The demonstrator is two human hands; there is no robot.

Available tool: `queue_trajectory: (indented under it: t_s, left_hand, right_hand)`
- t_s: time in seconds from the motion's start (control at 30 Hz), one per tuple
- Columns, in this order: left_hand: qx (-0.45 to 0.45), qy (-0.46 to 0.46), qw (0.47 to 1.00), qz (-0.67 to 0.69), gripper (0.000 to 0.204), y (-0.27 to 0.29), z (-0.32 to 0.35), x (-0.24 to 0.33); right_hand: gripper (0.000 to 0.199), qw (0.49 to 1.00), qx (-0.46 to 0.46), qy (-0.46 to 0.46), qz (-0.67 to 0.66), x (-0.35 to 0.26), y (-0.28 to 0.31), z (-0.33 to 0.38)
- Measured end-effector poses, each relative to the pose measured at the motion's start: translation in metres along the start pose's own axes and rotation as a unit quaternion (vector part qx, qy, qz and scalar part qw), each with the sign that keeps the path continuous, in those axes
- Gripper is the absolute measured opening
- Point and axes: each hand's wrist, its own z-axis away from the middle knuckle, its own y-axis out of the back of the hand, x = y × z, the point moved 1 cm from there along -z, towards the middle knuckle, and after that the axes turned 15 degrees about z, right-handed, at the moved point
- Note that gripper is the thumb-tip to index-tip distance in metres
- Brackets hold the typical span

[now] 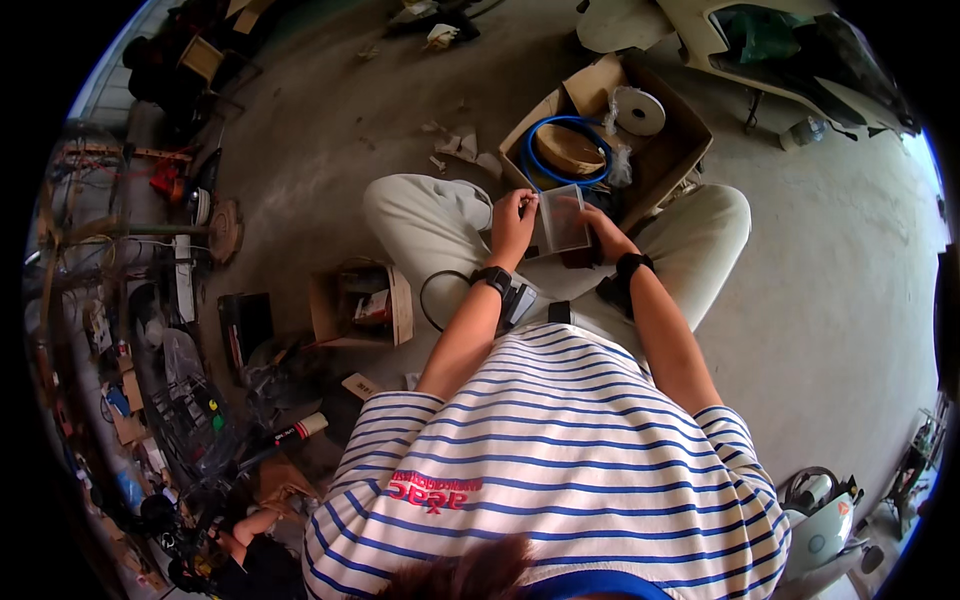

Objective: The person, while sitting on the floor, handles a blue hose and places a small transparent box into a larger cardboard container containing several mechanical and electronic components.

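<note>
Case (568, 216), seemingly one, between two hands (512, 228) (606, 238)

Large red lettering (440, 496) is running upside down across the left chest of the striped shirt (600, 450), with a smaller red line (438, 478) sitting nearer the hem. Marks on a dark tube (287, 435), toward its pale end, are staying too small for reading. An orange triangle (845, 507) is marking a white rounded shell (820, 537).

Toward one o'clock, a greyish translucent case (567, 220), blue coil (530, 150), brown cardboard box (682, 150); beige trousers (700, 225); cream shirt (560, 450) striped blue, at five.
</note>
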Motion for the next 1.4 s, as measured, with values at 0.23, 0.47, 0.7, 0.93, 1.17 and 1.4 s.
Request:
queue_trajectory:
  t_s: [0.23,0.47,0.7,0.93,1.17,1.4]
  left_hand:
    - [0.024,-0.079,0.994,-0.073,0.013,-0.001,0.001,0.002]
    - [0.031,-0.015,0.999,0.039,0.023,0.0,0.004,-0.004]
    - [0.043,0.003,0.993,0.109,0.028,0.0,0.002,-0.004]
    - [0.05,0.037,0.998,0.027,0.016,0.002,0.004,0.002]
    - [0.004,0.015,0.999,-0.048,0.013,0.003,0.003,-0.009]
    - [0.025,-0.006,0.998,-0.064,0.017,-0.002,0.005,-0.02]
  right_hand:
    - [0.048,0.999,-0.009,0.011,0.039,0.013,0.01,-0.014]
    - [0.049,0.998,-0.019,0.0,0.054,0.002,0.001,-0.008]
    - [0.05,1.0,-0.008,-0.007,0.023,-0.004,0.0,-0.004]
    - [0.054,1.0,0.002,0.0,0.025,0.005,0.009,-0.011]
    - [0.053,1.0,0.014,-0.001,0.023,-0.007,0.0,-0.002]
    - [0.051,0.998,0.031,0.017,0.056,-0.008,0.001,-0.002]
